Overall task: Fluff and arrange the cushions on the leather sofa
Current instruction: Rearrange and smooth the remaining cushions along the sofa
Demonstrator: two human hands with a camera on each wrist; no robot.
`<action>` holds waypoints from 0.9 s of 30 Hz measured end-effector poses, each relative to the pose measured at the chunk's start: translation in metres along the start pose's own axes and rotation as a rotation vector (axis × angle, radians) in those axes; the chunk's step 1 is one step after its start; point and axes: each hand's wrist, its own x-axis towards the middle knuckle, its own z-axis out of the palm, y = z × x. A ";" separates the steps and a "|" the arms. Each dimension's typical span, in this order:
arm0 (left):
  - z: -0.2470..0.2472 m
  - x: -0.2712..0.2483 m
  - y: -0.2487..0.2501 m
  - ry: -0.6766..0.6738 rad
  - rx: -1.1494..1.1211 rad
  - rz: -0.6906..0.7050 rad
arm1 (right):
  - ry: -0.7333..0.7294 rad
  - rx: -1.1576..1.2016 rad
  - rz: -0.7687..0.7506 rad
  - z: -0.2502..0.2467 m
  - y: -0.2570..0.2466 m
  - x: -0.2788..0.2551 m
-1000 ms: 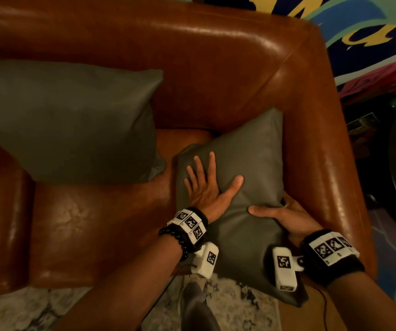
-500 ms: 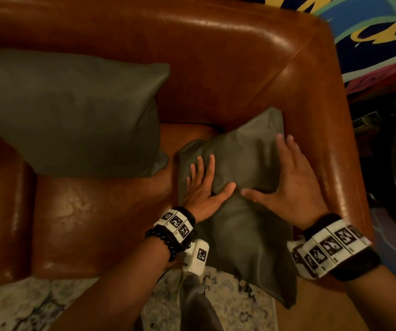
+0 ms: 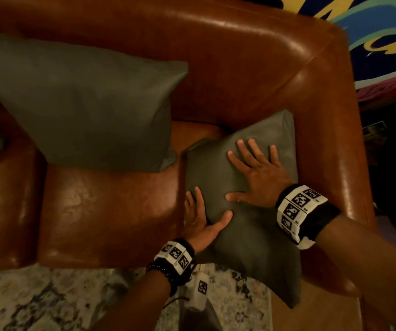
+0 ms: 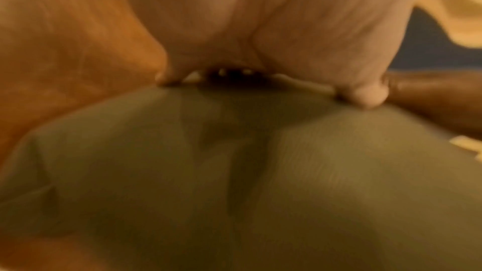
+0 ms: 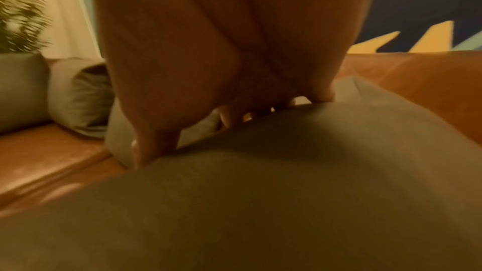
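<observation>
Brown leather covers the sofa (image 3: 251, 56), and on it the head view shows two grey-green cushions. One, the big cushion (image 3: 84, 111), leans against the backrest at the left. The other, the small cushion (image 3: 247, 254), lies in the right corner beside the armrest, its near end hanging over the front edge of the seat above the rug (image 3: 49, 299).

Two hands are on the small cushion. The right hand (image 3: 259, 177) lies flat on its upper half, fingers straight and spread, palm down, thumb pointing left. The left hand (image 3: 201, 223) sits at the cushion's left edge, fingers straight and running along the side between cushion and seat, thumb laid across the top face. The two thumbs are near each other but apart. Neither hand curls round the fabric; both press on it with open fingers.

The right wrist view shows the small cushion (image 5: 287, 203) filling the lower frame under the right hand (image 5: 221, 59), and further along the sofa more grey cushions (image 5: 78, 94) in the blur; I cannot count them surely. A plant (image 5: 20, 18) stands behind them.

The left wrist view is blurred: the left hand (image 4: 274, 28) rests on the cushion's (image 4: 247, 172) fabric.

Each wrist carries a band of black-and-white square markers (image 3: 297, 209); no readable writing. A painted wall (image 3: 383, 32) in blue, yellow and green stands behind the sofa, its shapes too cropped to read
</observation>
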 end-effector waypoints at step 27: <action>0.022 -0.016 -0.034 0.008 -0.013 -0.036 | -0.061 -0.003 0.056 0.017 0.014 -0.019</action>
